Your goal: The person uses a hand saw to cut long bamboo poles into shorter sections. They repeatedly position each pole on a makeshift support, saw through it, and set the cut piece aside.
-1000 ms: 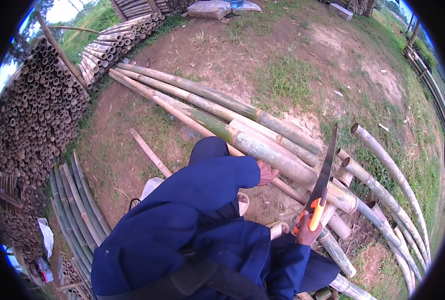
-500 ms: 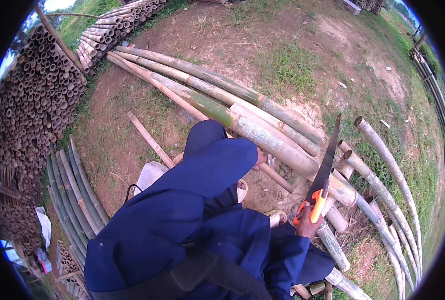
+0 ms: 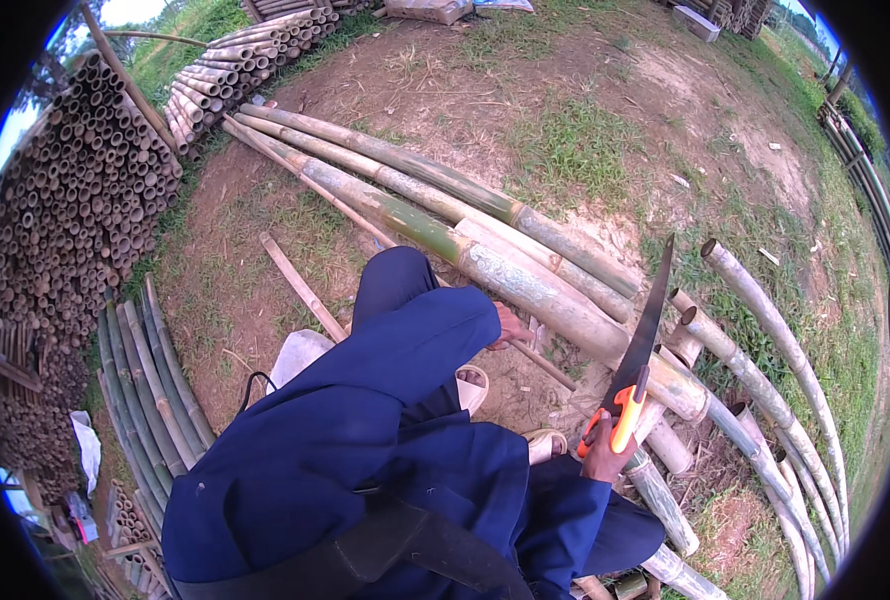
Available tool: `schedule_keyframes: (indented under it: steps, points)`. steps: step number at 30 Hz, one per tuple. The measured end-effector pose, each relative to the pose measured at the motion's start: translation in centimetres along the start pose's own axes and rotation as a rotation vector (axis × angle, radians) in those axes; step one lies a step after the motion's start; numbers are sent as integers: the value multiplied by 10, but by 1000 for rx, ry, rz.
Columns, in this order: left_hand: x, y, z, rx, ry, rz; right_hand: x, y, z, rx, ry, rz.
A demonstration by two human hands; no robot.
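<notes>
Clock read from centre of view, 12 at top. Right hand [image 3: 608,458], toward 4–5: clenched, fingers wrapped round the orange handle [image 3: 626,415] of a saw [image 3: 641,345]. Blade upright in view, tip between 12 and 1 from the hand. It crosses in front of the thick pole [image 3: 540,297]; contact between the two, cannot tell.

Left hand [image 3: 508,329], just off centre toward 4: at the thin pole [image 3: 547,368], partly covered by the blue sleeve [image 3: 415,345]. How far its fingers are open, or whether they grip or only rest there, cannot tell. Thin pole runs from 10 to 4, passing behind the bent knee [image 3: 397,285]; near end just past the hand.

Thick pole on the same slant, greenish midway, cut end toward 4. Beyond it, two poles [image 3: 465,188] lie roughly alongside. Sandals [image 3: 472,392] on the ground below the hands. A strip [image 3: 305,285] lies toward 9, pale sack [image 3: 298,358] toward 8.

Farther out: curved-looking poles [image 3: 765,300] at 3–4; green poles [image 3: 150,390] at 8–9; tall stack [image 3: 75,200] of round ends at 9–10; smaller stack [image 3: 245,62] past 10.
</notes>
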State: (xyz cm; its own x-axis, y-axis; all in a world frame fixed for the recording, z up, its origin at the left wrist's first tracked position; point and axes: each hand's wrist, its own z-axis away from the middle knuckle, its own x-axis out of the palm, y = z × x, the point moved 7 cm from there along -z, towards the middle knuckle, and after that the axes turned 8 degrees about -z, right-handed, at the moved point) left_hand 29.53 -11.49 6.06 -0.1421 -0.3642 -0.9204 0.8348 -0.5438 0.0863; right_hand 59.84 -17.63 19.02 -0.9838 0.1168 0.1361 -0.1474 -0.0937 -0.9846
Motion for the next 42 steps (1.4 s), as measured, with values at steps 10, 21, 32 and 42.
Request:
schedule_keyframes:
  steps: [10, 21, 32, 42]
  points:
    - [10, 50, 1, -233, 353, -77, 1, 4, 2, 17, 5, 20]
    - [38, 58, -6, -419, 379, -124, 2, 3, 1, 24, 22, 35]
    - [-135, 32, -29, 48, 787, -12, 22, -1, 12, -84, 109, 234]
    - [-88, 11, -100, -103, 376, -39, 21, -3, 43, 0, 184, 241]
